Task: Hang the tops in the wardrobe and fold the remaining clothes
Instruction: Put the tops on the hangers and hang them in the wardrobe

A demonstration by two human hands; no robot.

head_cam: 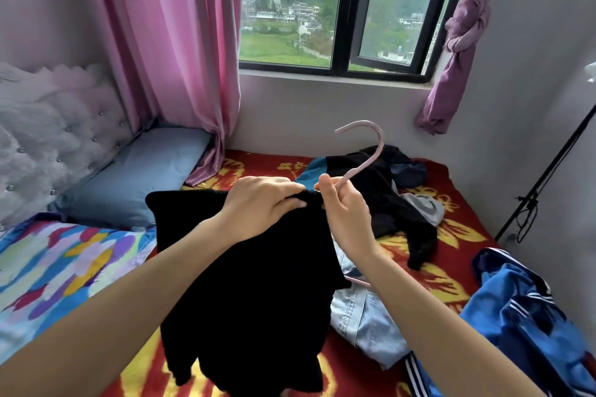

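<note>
A black knit top (251,293) hangs in front of me over the bed, draped on a pale pink hanger (371,151) whose hook points up. My left hand (267,206) grips the top's neckline at the shoulder. My right hand (345,213) pinches the hanger's neck just under the hook. One pink hanger tip (358,281) pokes out under the top's right side. On the bed lie light blue jeans (364,322), a black garment (387,203) with teal and grey pieces, and a blue striped jacket (522,316).
The bed has a red and yellow flowered blanket (451,235), a blue pillow (145,171) and a colourful quilt (58,267) at the left. A window (338,10) with pink curtains is ahead. A black stand (541,180) leans at the right wall.
</note>
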